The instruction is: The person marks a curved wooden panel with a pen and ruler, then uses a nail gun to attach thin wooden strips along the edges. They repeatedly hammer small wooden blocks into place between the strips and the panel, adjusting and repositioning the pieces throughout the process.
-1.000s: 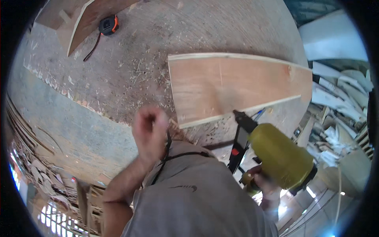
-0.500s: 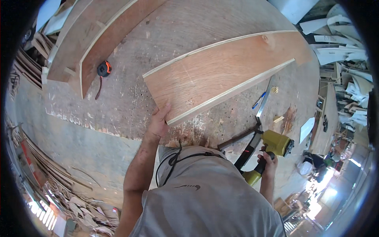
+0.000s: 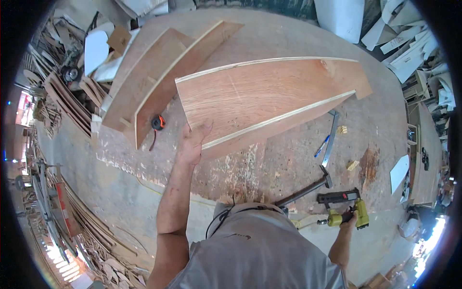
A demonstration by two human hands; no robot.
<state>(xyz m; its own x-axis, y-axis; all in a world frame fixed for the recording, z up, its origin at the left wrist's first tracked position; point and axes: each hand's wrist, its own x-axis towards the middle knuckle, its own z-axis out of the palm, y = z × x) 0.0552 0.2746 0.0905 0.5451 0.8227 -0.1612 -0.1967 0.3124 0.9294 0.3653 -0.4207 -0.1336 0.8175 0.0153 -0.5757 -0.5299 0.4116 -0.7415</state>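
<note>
My left hand (image 3: pixel 193 141) grips the near left end of a curved plywood piece (image 3: pixel 260 96), thumb on its upper face, fingers hidden underneath. Pale ply edges run along both of its long sides, and it is tilted above the worktable (image 3: pixel 288 164). Off to the right, beside the table's near edge, my right hand (image 3: pixel 350 219) is wrapped round the handle of a green and black nail gun (image 3: pixel 360 214), held on its side with a hose fitting toward me. A hammer (image 3: pixel 308 189) lies at the near edge, between my body and the nail gun.
A second curved plywood assembly (image 3: pixel 166 86) rests at the far left, with a black and orange tape measure (image 3: pixel 158 123) beside it. A metal square (image 3: pixel 331 139), a blue pen (image 3: pixel 322 146) and small wood blocks (image 3: pixel 352 165) lie on the right. Wood strips (image 3: pixel 89 212) are piled on the floor at left.
My right hand has swung the nail gun outward to the right and turned it on its side. The plywood's near edge is raised in my left hand. The head view has shifted.
</note>
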